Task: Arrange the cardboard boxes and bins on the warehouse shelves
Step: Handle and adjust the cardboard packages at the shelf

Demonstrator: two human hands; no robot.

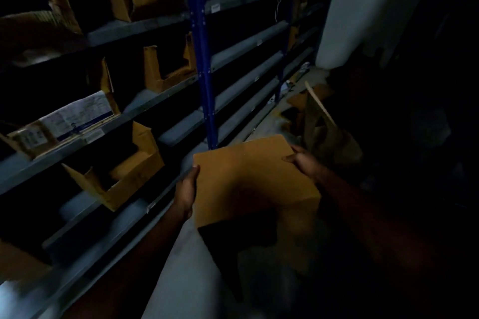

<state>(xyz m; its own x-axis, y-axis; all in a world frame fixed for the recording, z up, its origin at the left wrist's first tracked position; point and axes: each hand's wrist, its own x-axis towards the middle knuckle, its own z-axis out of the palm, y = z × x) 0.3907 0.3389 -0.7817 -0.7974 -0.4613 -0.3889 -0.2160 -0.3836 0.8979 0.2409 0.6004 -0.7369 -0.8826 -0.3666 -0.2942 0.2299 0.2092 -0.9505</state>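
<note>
Cardboard box [248, 179], fingers [195, 172] of left hand [186, 189] and right hand [303, 160] gripping it, beside shelves [160, 101].

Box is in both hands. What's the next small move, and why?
Probably swing the box left toward the bare shelf stretch beside the open bin. The left hand and right hand hold its edges, and it rests on no shelf yet.

The left hand [186, 189] and right hand [302, 160] were bare, like both forearms [363, 202], which ran back into deep shadow where any sleeve was too dark to make out.
</note>
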